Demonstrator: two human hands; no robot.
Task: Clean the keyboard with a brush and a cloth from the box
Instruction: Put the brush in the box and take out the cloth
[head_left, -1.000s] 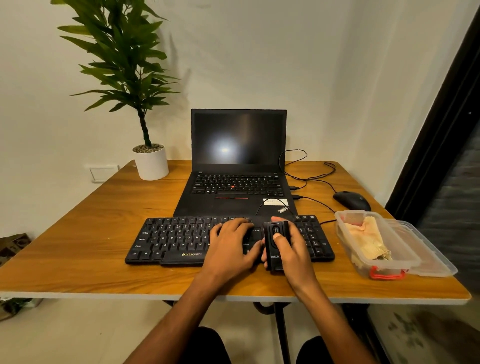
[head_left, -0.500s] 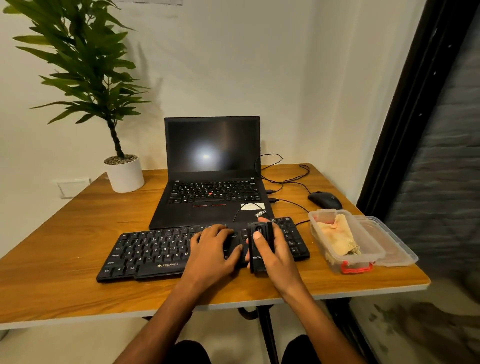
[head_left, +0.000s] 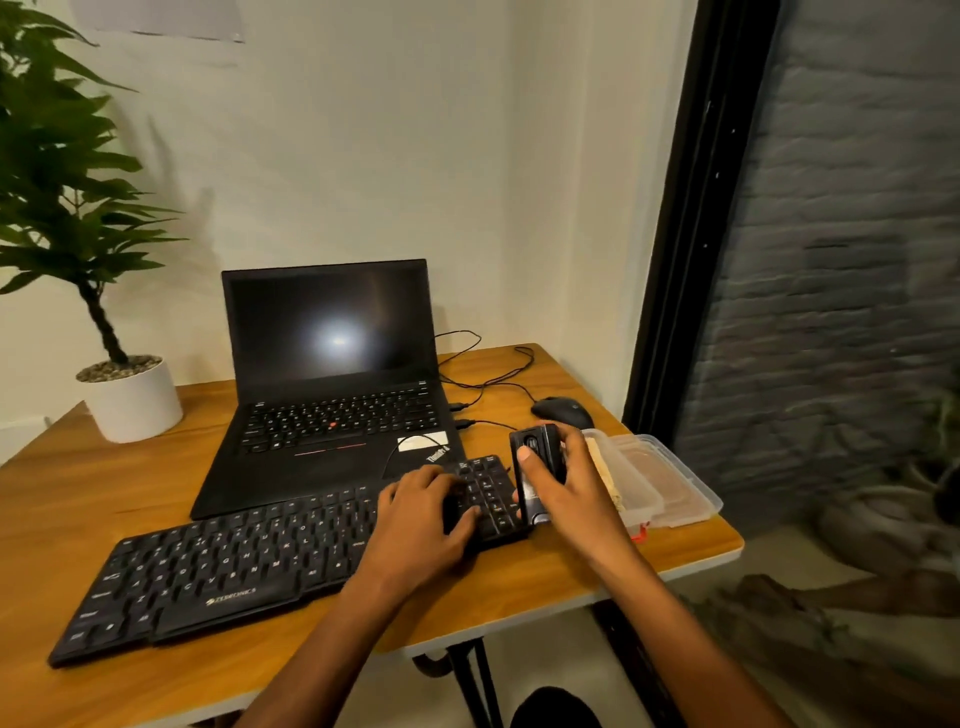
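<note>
Keyboard (head_left: 249, 566) first: it is long and black, and it lies at a slant on the near part of the wooden table (head_left: 67, 499). The left hand (head_left: 421, 519) rests on its right end, by the number keys, with the fingers bent and spread a little over the keys. It holds nothing. The right hand (head_left: 566, 488) is just past the right end of the keyboard. Its fingers and thumb curl round a small black block, which looks like the brush (head_left: 535, 467); no bristles show, so I cannot be sure. The block is off the keys and close to the box.

I think the brushing part may be over or nearly over, but no picture tells if the keys are clean. The cloth has not been used yet. It looks like it lies in the clear box (head_left: 639, 493), mostly hidden behind the right hand. So wiping is left to do.

Beside the box lies its lid (head_left: 675, 483). A little farther back sits a black mouse (head_left: 563, 413), near the box, with thin wires (head_left: 483, 364) that could snag a reaching hand. Behind the keyboard an open laptop (head_left: 332, 384) stands with a dark screen. Far left is a plant in a white pot (head_left: 132, 400).
</note>
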